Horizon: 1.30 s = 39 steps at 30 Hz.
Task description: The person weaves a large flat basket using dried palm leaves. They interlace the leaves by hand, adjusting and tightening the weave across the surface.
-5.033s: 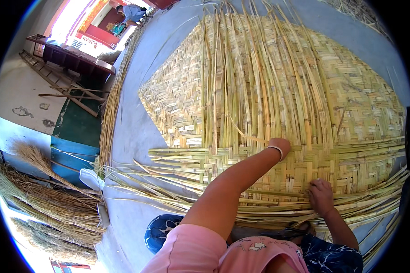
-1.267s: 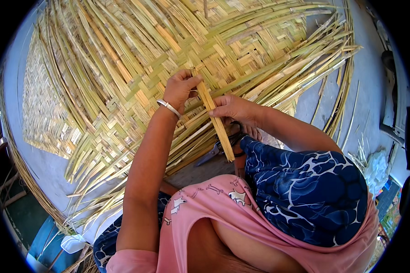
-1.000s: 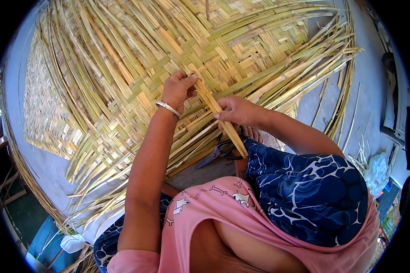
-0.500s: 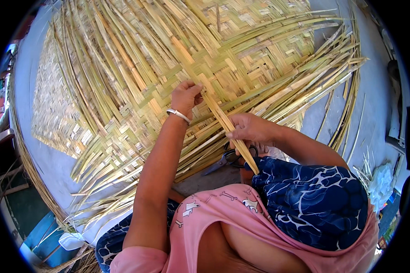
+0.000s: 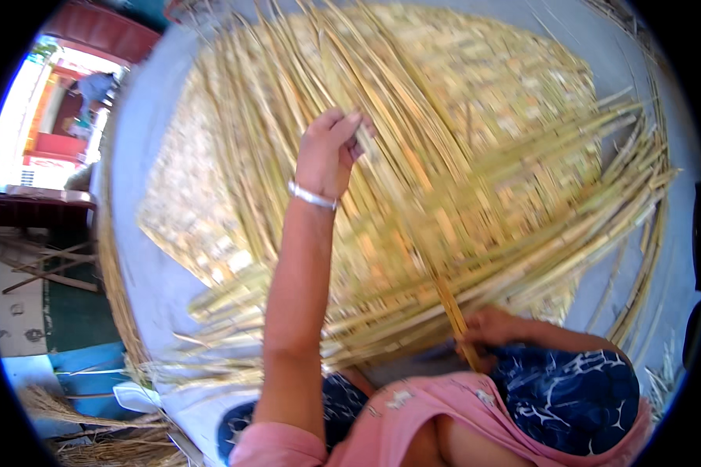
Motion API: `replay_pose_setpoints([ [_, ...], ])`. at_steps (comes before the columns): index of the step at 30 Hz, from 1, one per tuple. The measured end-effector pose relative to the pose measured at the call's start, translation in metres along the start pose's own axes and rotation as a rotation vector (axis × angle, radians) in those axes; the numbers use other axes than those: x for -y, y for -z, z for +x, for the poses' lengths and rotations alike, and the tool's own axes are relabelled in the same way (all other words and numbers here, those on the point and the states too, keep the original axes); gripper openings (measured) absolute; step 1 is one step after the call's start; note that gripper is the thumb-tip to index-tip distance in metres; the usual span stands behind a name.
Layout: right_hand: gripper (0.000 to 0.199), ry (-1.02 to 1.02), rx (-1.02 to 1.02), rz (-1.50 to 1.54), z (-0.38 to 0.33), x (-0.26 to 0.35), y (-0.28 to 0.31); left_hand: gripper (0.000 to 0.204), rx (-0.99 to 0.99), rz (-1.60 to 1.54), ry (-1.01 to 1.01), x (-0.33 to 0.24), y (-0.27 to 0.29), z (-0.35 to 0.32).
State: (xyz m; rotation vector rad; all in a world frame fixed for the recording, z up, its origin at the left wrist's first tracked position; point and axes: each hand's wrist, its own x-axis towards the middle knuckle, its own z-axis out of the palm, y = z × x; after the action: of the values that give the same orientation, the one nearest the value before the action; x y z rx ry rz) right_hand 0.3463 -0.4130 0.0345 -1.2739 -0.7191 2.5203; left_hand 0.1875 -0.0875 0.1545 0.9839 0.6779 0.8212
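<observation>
The right hand [image 5: 487, 331] pinches a flat yellow strip [image 5: 449, 302] at the coarse woven mat's [image 5: 533, 86] near side; the left hand [image 5: 327, 152] curls above (grip blurred, cannot tell). Smooth grey floor [image 5: 149, 117] borders its angular left edge.

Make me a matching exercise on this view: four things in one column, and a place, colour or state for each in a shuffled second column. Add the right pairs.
Things:
1. left grip
2. right grip
3. shirt
4. trousers

Places, colours and states:
A. dark blue with white lines
B. out over the woven mat
C. pink
D. low, near the lap, holding a yellow strip

Right pairs: 1-B; 2-D; 3-C; 4-A
</observation>
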Motion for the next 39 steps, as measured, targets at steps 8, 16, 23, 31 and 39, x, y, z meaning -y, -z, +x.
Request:
replay_pose_setpoints([
  [8, 0.032, 0.001, 0.161, -0.562, 0.011, 0.003, -0.013, 0.009, -0.525, 0.030, 0.279, 0.072, 0.136, -0.005],
  [16, 0.032, 0.175, 0.201, -0.595, 0.003, -0.038, -0.009, 0.016, -0.528, 0.095, 0.135, 0.061, 0.087, 0.005],
  [23, 0.033, 0.069, -0.022, -0.634, 0.020, 0.056, 0.023, 0.045, -0.421, 0.347, 0.219, 0.038, 0.069, 0.025],
  [31, 0.028, 0.276, -0.220, -0.447, 0.077, 0.156, 0.092, 0.045, 0.140, 0.051, 0.784, 0.139, 0.020, -0.095],
  [39, 0.029, 0.363, -0.279, -0.654, 0.112, 0.186, 0.099, 0.026, -0.137, -0.031, 0.677, 0.175, 0.025, -0.101],
])
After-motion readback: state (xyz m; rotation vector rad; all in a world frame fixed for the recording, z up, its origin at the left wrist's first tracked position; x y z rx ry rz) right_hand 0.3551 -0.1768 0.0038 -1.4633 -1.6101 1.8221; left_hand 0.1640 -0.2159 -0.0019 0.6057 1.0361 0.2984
